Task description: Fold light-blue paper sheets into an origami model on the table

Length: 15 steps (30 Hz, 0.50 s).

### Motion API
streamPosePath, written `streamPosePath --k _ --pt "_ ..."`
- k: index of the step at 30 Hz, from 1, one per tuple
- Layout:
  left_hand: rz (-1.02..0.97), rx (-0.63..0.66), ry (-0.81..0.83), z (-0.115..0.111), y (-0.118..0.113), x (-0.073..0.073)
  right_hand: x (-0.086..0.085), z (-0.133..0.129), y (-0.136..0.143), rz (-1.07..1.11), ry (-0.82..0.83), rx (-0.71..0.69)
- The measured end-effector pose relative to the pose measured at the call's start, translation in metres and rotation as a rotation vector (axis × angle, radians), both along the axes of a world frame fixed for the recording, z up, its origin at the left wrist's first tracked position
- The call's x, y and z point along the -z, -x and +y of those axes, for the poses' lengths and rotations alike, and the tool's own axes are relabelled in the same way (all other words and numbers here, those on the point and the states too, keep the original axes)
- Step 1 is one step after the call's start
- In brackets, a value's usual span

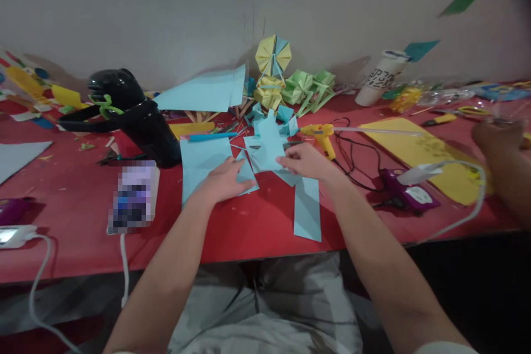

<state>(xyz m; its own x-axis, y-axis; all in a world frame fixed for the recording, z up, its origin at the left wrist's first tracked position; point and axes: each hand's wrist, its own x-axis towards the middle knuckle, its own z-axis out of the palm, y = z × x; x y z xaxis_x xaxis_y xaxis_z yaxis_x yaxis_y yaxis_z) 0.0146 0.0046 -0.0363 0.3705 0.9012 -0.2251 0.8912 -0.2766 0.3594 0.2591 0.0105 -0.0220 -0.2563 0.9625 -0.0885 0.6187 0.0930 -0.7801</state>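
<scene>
My left hand (224,181) lies with its fingers apart on a light blue paper sheet (199,160) on the red tabletop. Between thumb and fingertips, my right hand (306,161) pinches the edge of a light blue paper piece (269,144). This piece is held over other blue cut pieces and scissors, whose metal blades are partly covered. A blue paper strip (307,210) rests below my right wrist. Behind the papers stands a folded yellow and blue paper figure (272,58), with light blue folded parts around its base.
A yellow glue gun (326,138) with its black cord lies right of centre, near a purple power strip (409,191) and a yellow sheet (398,146). A black bottle (145,127) leans at left, behind a blurred-out box (135,193). Another person's hand (500,141) is at far right.
</scene>
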Motion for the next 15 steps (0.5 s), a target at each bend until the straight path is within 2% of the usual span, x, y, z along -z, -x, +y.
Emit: streamPosePath --k 3,6,8,10,12,15 --pt "-0.001 -0.014 0.006 -0.003 0.002 -0.001 0.005 0.006 0.002 0.158 -0.069 0.196" --pt "-0.025 0.014 -0.062 -0.007 0.002 -0.004 0.010 0.010 0.002 0.173 -0.087 0.240" --pt "-0.030 0.039 -0.110 -0.010 0.001 -0.006 0.009 0.009 -0.001 0.172 -0.034 0.238" --pt "-0.031 0.050 -0.129 -0.012 -0.002 -0.009 0.003 0.007 -0.007 0.180 0.076 0.196" --pt "-0.048 0.039 -0.131 -0.013 -0.004 -0.011 -0.003 0.003 -0.015 0.152 0.196 0.078" --pt "-0.085 -0.019 -0.145 -0.011 -0.007 -0.012 -0.006 0.002 -0.025 -0.061 0.237 -0.088"
